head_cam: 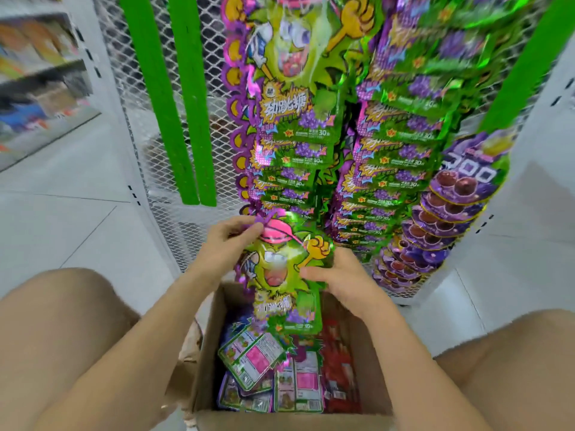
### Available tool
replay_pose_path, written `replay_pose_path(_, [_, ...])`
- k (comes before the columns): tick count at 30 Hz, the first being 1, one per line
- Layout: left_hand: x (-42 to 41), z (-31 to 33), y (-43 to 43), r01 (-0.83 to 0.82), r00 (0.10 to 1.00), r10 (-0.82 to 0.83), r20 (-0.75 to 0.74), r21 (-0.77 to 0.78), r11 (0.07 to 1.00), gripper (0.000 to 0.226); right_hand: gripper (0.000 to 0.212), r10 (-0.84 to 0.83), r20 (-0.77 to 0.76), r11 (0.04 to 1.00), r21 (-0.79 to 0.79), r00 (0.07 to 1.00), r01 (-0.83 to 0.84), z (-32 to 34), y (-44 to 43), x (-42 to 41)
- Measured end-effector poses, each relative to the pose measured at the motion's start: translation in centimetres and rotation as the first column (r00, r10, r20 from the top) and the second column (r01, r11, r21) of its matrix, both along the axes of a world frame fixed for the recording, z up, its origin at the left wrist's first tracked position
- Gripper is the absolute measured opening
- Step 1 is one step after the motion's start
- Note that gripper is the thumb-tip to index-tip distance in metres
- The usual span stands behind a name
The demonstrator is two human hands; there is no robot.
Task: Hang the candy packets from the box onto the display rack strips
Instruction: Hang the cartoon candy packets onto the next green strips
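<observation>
I have one green candy packet (281,276) in both hands, upright and facing me, just above the open cardboard box (209,353) at 6 o'clock. My left hand (228,244) pinches the packet's top corner at its 11 o'clock, fingertips curled onto the foil beside the pink cap print. My right hand (340,276) grips its edge at 3 o'clock, thumb laid across the front; my other fingers are hidden behind it. More packets (298,384) lie loose in the box, mostly back side up. At 12 o'clock, two columns of hung packets (291,135) overlap down the rack, with purple grape packets (451,213) at 2 o'clock. Two bare green strips (190,104) hang against the white mesh panel (130,57) at 11 o'clock.
</observation>
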State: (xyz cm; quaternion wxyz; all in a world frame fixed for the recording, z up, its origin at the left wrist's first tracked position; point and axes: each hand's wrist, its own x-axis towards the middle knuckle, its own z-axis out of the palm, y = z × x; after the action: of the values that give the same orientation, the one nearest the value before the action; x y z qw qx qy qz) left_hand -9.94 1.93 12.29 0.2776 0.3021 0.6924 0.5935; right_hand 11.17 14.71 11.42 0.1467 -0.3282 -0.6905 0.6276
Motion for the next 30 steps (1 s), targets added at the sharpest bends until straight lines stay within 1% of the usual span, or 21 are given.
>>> replay_pose_path(1, [-0.3, 1.3, 0.0, 0.023, 1.0, -0.023, 0.002, 0.036, 0.999, 0.013, 0.027, 0.04, 0.009, 0.999, 0.027, 0.999, -0.041, 1.3, 0.1, 0.0])
replay_pose_path(3, [-0.4, 4.3, -0.2, 0.084, 0.996, -0.083, -0.029, 0.061, 0.995, 0.014, 0.016, 0.074, 0.051, 0.982, 0.169, 0.996, -0.081, 4.1, 0.6, -0.1])
replay_pose_path(4, [-0.6, 5.6, -0.2, 0.107, 0.993, -0.103, -0.064, 0.059, 0.993, 0.016, 0.015, 0.065, 0.048, 0.964, 0.257, 0.997, -0.075, 5.9, 0.6, -0.3])
replay_pose_path(5, [-0.8, 6.9, 0.0, 0.124, 0.988, -0.118, -0.102, 0.058, 0.991, 0.018, 0.025, 0.026, 0.029, 0.93, 0.366, 0.999, -0.034, 7.7, 0.7, -0.6])
replay_pose_path(6, [-0.8, 8.4, 0.2, 0.141, 0.981, -0.131, -0.147, 0.063, 0.988, 0.019, 0.035, -0.038, -0.009, 0.879, 0.475, 0.999, 0.037, 9.3, 0.9, -1.1])
replay_pose_path(7, [-0.8, 9.9, 0.5, 0.156, 0.972, -0.14, -0.188, 0.07, 0.985, 0.02, 0.038, -0.101, -0.057, 0.818, 0.563, 0.993, 0.116, 11.1, 0.9, -1.6])
replay_pose_path(9, [-0.5, 13.1, 1.3, 0.19, 0.945, -0.157, -0.289, 0.093, 0.977, 0.021, 0.031, -0.144, -0.133, 0.68, 0.707, 0.981, 0.196, 14.4, 1.0, -2.8])
replay_pose_path(11, [-0.1, 16.3, 2.3, 0.184, 0.905, -0.117, -0.409, 0.128, 0.974, 0.023, 0.025, -0.135, -0.146, 0.554, 0.809, 0.98, 0.197, 17.9, 1.1, -3.7])
replay_pose_path(13, [0.2, 19.6, 3.3, 0.137, 0.854, -0.011, -0.519, 0.204, 0.969, 0.021, 0.024, -0.149, -0.171, 0.492, 0.842, 0.974, 0.223, 21.8, 1.4, -4.3])
replay_pose_path(15, [0.1, 22.9, 4.6, 0.097, 0.82, 0.085, -0.565, 0.285, 0.954, 0.014, 0.01, -0.164, -0.239, 0.448, 0.847, 0.957, 0.288, 25.4, 2.0, -5.0])
replay_pose_path(16, [0.0, 24.6, 5.4, 0.08, 0.81, 0.119, -0.574, 0.31, 0.947, 0.02, 0.004, -0.176, -0.292, 0.411, 0.846, 0.94, 0.34, 27.3, 2.3, -5.4])
replay_pose_path(17, [-0.1, 26.4, 6.2, 0.078, 0.81, 0.136, -0.57, 0.335, 0.939, 0.032, 0.004, -0.184, -0.35, 0.371, 0.841, 0.919, 0.395, 29.1, 2.7, -5.8])
replay_pose_path(19, [-0.2, 30.0, 7.7, 0.086, 0.856, 0.129, -0.501, 0.382, 0.92, 0.052, 0.013, -0.17, -0.439, 0.3, 0.83, 0.882, 0.471, 32.2, 3.6, -7.0])
replay_pose_path(20, [-0.5, 31.6, 8.6, 0.069, 0.882, 0.133, -0.453, 0.401, 0.913, 0.059, 0.018, -0.154, -0.468, 0.265, 0.829, 0.87, 0.493, 33.5, 4.0, -7.5])
replay_pose_path(21, [-0.6, 32.9, 9.1, 0.048, 0.897, 0.142, -0.418, 0.413, 0.909, 0.061, 0.023, -0.136, -0.491, 0.237, 0.827, 0.86, 0.51, 34.7, 4.4, -8.0])
replay_pose_path(22, [-0.9, 34.0, 9.7, 0.025, 0.908, 0.154, -0.389, 0.418, 0.908, 0.058, 0.027, -0.123, -0.503, 0.219, 0.827, 0.855, 0.518, 35.8, 4.8, -8.4])
replay_pose_path(23, [-1.0, 34.8, 10.1, 0.017, 0.914, 0.155, -0.376, 0.418, 0.908, 0.048, 0.03, -0.108, -0.509, 0.201, 0.83, 0.854, 0.52, 36.7, 5.1, -8.8])
replay_pose_path(25, [-1.6, 35.8, 10.9, 0.009, 0.916, 0.166, -0.366, 0.43, 0.903, 0.015, 0.032, -0.094, -0.501, 0.156, 0.846, 0.86, 0.51, 38.2, 6.0, -9.6])
replay_pose_path(26, [-1.7, 36.2, 11.1, 0.0, 0.916, 0.175, -0.36, 0.437, 0.899, 0.01, 0.032, -0.109, -0.484, 0.141, 0.857, 0.868, 0.495, 38.7, 6.5, -10.0])
replay_pose_path(27, [-2.0, 36.4, 11.5, -0.009, 0.919, 0.181, -0.351, 0.44, 0.898, 0.017, 0.031, -0.135, -0.458, 0.132, 0.871, 0.879, 0.474, 39.1, 6.8, -10.4])
replay_pose_path(30, [-2.5, 36.8, 12.0, -0.048, 0.945, 0.174, -0.279, 0.406, 0.912, 0.02, 0.028, -0.203, -0.388, 0.149, 0.895, 0.899, 0.42, 39.7, 7.5, -11.4])
